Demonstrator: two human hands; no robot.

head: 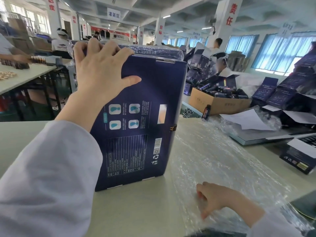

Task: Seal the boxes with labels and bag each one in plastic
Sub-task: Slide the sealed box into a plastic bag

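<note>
Box [142,117] stands on end on the bench [136,211], long axis upright, left hand [100,69] curled over its top edge, while right hand [220,200] curls fingers onto the plastic bag [213,154] lying just right, grip unclear.

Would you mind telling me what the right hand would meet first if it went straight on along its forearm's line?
The right hand would likely reach the lower corner of the upright blue box, past the plastic bags under it; depth is unclear.
</note>
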